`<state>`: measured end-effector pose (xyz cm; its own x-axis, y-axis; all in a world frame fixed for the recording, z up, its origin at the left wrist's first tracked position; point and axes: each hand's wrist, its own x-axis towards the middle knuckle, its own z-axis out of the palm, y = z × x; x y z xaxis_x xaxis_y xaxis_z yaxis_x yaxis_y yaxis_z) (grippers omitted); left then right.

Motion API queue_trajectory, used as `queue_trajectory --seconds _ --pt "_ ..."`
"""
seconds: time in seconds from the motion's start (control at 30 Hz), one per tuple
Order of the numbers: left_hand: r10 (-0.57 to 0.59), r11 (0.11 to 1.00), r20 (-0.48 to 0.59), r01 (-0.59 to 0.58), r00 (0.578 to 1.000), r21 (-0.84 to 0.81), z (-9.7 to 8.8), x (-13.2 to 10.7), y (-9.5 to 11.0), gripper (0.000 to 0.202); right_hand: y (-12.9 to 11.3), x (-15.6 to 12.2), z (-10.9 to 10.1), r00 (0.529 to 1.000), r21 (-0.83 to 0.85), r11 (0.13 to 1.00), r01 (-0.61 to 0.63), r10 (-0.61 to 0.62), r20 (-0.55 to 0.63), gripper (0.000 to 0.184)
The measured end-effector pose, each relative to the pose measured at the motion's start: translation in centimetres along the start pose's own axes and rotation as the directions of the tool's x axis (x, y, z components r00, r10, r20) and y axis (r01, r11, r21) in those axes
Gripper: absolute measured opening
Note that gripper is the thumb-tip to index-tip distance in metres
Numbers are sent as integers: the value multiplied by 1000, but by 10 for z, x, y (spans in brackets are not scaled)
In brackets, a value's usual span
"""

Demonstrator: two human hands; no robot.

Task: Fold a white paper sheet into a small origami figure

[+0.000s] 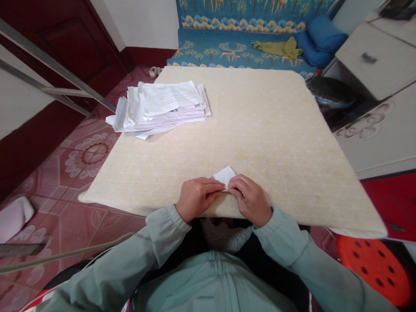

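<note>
A small folded piece of white paper (225,175) lies at the near edge of the table, one corner pointing away from me. My left hand (199,196) presses its lower left part with the fingers held together. From the other side, my right hand (249,197) pinches the lower right edge between thumb and fingers. The fingertips of both hands nearly meet and cover the paper's near edge, so the folds there are hidden.
A thick stack of papers (165,106) sits at the table's far left. The cream tablecloth (266,125) covers the tabletop. An orange stool (373,268) stands at the right, beside a white cabinet (383,130). Beyond the table is a blue patterned seat (208,47).
</note>
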<state>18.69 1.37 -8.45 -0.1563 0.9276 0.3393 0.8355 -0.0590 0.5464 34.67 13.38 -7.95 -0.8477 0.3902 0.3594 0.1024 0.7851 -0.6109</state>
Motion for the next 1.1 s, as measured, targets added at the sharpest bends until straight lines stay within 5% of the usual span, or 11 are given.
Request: queue_trajectory --seconds 0.3,0.77,1.1 --pt "-93 996 75 94 993 -3 -2 16 2 16 4 -3 3 993 -28 996 -84 82 -83 3" --pt "-314 950 42 313 949 18 5 40 -3 13 3 19 5 913 -66 918 -392 379 -153 9" --pt "-309 945 -26 304 951 -116 9 51 -3 8 3 27 7 867 -94 872 -481 456 -202 9"
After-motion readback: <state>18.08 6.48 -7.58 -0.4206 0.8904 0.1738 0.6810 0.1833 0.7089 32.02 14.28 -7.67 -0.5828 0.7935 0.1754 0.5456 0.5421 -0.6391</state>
